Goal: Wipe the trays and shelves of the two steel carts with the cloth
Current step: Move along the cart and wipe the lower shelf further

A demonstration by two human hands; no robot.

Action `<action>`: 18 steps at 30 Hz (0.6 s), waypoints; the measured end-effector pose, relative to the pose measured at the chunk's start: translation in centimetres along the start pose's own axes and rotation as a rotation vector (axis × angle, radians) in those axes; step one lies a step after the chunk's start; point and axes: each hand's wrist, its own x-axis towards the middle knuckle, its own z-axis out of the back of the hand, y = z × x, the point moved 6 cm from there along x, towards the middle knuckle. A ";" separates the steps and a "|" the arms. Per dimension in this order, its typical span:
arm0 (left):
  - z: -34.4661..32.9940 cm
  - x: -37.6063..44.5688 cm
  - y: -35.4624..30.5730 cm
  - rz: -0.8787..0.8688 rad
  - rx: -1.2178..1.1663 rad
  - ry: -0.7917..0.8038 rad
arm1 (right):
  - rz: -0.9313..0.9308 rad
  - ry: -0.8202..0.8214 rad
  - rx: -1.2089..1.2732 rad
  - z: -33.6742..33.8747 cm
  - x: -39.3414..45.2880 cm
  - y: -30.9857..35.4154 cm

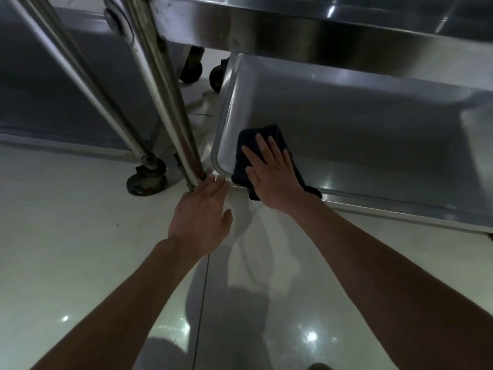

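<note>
A dark folded cloth (pixel 245 145) lies in the near left corner of the bottom steel tray (pixel 373 124) of the right cart. My right hand (pixel 272 174) presses flat on the cloth with straight, spread fingers. My left hand (pixel 200 220) reaches to the foot of the cart's upright steel post (pixel 165 97); its fingertips touch the post's base beside the tray's corner, and the fingers look fairly straight. An upper shelf (pixel 293 30) of the same cart overhangs the tray.
A second steel cart's lower shelf (pixel 53 89) stands at the left, with a caster wheel (pixel 146 180) near my left hand. Two more dark casters (pixel 202 68) show further back. Glossy pale floor tiles (pixel 80 263) fill the foreground.
</note>
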 end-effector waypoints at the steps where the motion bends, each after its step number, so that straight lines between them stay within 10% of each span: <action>1: 0.0 0.0 0.1 -0.008 -0.012 0.002 | 0.009 0.006 -0.007 -0.1 0.6 0.5; 18: -0.2 -0.3 -0.7 0.028 0.128 0.024 | -0.016 -0.050 0.040 0.3 -0.7 -0.9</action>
